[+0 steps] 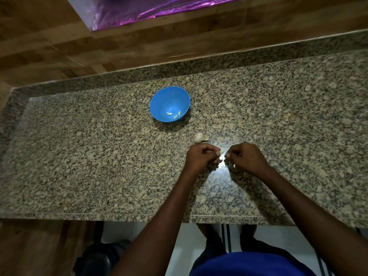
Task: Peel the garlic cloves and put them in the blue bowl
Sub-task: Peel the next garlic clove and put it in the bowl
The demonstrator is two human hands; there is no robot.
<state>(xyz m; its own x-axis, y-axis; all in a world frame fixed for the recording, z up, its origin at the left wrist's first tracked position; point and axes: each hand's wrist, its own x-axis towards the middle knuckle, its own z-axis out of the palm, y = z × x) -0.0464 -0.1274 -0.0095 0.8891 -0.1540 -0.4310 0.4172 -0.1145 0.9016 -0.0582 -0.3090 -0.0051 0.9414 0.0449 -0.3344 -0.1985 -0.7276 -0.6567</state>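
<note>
A blue shirt (245,263) fills the bottom edge of the frame, and two bare forearms reach up from it to the middle of the speckled stone desk (99,156). The left hand (201,157) and the right hand (246,156) sit close together, fingers curled; the left pinches a pale garlic clove (221,151), while what the right fingers hold is too small to tell. Just above the left hand lies a garlic bulb (200,137), with thin skins (222,140) beside it. Further up and left stands the blue bowl (159,100), holding three peeled cloves (174,115).
</note>
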